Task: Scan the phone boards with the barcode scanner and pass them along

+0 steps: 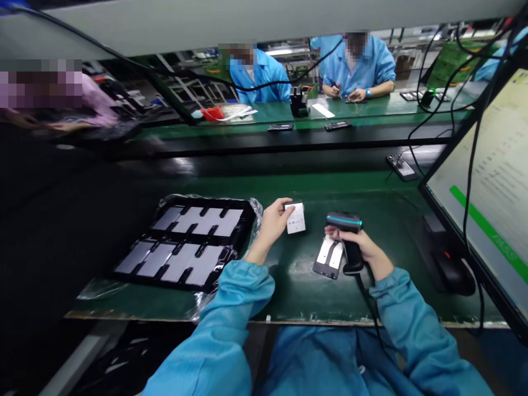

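Note:
Pinched between the thumb and fingers of my left hand [275, 221] is a white battery [295, 219] with printing on its face, held over the green table [289, 291]. My right hand [363, 246] is wrapped round the grip of a black barcode scanner [344, 222] with a lit blue strip; its cable hangs toward the table's front edge. Below and left of the scanner, a phone body [329, 264] with white and black parts lies on the table. To the left, a black tray [175, 237] holds several flat grey batteries in two rows.
A monitor [487, 181] stands at the right, with a black mouse [451, 270] before it. Another phone [402, 166] lies at the back right, near hanging cables. Clear plastic film [103, 288] surrounds the tray. Other people in blue and pink clothing sit beyond.

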### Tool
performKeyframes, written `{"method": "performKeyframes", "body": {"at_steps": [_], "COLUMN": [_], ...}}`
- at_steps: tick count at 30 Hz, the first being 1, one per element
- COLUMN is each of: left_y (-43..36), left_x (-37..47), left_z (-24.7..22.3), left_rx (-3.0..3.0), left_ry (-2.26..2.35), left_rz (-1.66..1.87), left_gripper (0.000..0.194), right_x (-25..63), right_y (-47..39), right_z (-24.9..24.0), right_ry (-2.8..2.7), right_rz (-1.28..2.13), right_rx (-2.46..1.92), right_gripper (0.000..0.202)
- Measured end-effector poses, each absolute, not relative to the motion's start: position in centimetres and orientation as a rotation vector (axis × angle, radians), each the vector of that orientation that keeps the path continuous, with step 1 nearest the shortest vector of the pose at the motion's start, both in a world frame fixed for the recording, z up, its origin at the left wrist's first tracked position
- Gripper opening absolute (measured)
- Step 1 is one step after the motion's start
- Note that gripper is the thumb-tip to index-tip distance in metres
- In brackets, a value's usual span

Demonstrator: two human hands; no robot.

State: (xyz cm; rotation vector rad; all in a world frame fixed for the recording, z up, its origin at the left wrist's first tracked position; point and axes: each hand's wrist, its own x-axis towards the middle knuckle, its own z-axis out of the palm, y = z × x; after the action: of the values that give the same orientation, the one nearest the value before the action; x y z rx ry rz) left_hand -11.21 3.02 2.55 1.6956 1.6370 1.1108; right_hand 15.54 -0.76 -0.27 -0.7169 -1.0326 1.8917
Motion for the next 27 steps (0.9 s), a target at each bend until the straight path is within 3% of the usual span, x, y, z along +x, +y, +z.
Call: {"method": "performKeyframes", "body": {"at_steps": [5, 10, 13, 17, 23, 27], "left_y": [-0.3, -2.1, -4.3, -7.6, -6.8, -1.2], "left_x": [-5.5, -4.0, -4.8, -3.9, 0.3, -0.1], "left_z": [-0.6, -1.2, -2.1, -5.8, -6.4, -6.0], "left_rx": [1.671, 1.986, 2.161, 1.88, 1.34, 1.417], "left_ry": [1.198, 1.193, 1.292, 1.632, 1.644, 1.579], "left_rz": [0.788, 0.74, 0.694, 0.794, 0.945, 0.872], "left_gripper": [0.035, 0.029, 0.045, 0.08, 0.084, 0.079], "right_x": [17.3, 16.4, 16.4, 18.0, 17.7, 16.9], "right_y": [1.1, 1.3, 0.3, -3.3, -9.1, -8.7], "right_z": [-1.1, -1.2, 0.0, 1.5, 0.4, -1.1], "right_ry": [-0.864, -0.804, -0.802, -0.772, -0.598, -0.333], "right_rz": [1.817, 1.814, 1.765, 1.559, 1.53, 1.514], "right_rx": [-0.774, -0.84, -0.914, -1.044, -1.122, -1.039], "right_gripper": [0.025, 0.03, 0.036, 0.039, 0.045, 0.045]}}
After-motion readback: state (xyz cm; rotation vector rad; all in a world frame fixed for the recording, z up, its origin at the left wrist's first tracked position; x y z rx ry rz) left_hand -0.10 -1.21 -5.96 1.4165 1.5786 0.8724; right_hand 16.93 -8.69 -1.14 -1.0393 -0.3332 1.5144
